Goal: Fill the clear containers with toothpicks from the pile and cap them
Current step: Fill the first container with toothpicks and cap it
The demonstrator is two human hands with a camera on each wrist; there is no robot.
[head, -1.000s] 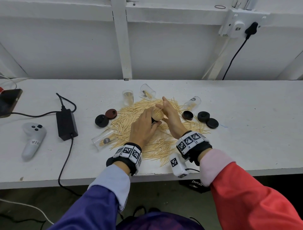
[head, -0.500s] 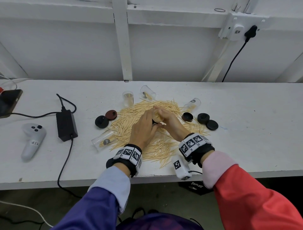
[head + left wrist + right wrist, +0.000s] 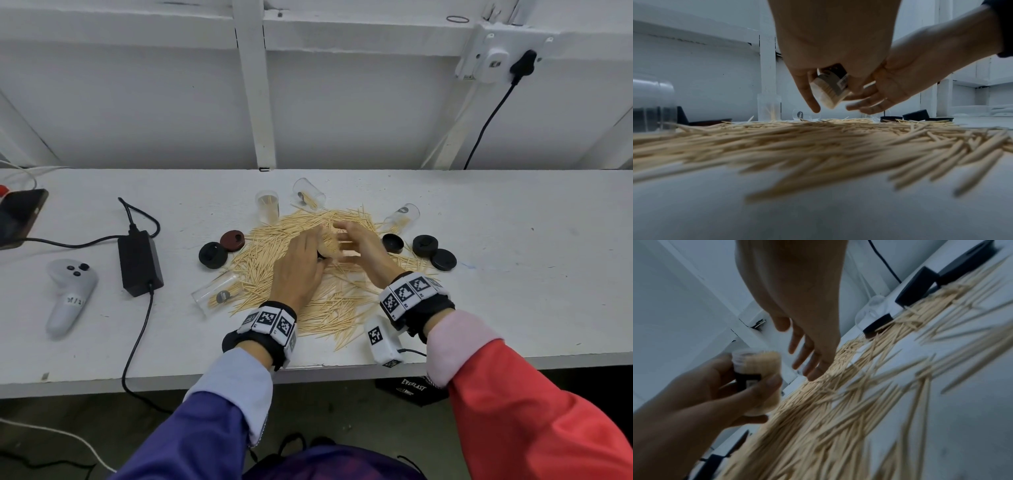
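A broad toothpick pile (image 3: pixel 308 287) lies mid-table. My left hand (image 3: pixel 301 263) grips a clear container (image 3: pixel 329 244) packed with toothpicks, tilted just above the pile; the left wrist view shows its labelled side (image 3: pixel 830 91). My right hand (image 3: pixel 354 240) hovers to its right with fingers straight, holding nothing, fingertips (image 3: pixel 813 374) near the pile. One clear container (image 3: pixel 268 207) stands upright behind the pile. Others lie on their sides at the back (image 3: pixel 308 197), right (image 3: pixel 402 217) and left (image 3: pixel 219 296). Black caps (image 3: pixel 425 245) sit to the right; a black cap (image 3: pixel 213 255) and a brown cap (image 3: pixel 233 241) to the left.
A black power adapter (image 3: pixel 139 262) with its cable, a white controller (image 3: pixel 70 294) and a phone (image 3: pixel 19 216) lie on the left of the white table (image 3: pixel 513 274). A small white tagged device (image 3: pixel 383 339) sits by the front edge. A wall stands close behind.
Both hands have sunk lower toward the pile with the container. My right hand has come off the container's mouth and its fingers have straightened.
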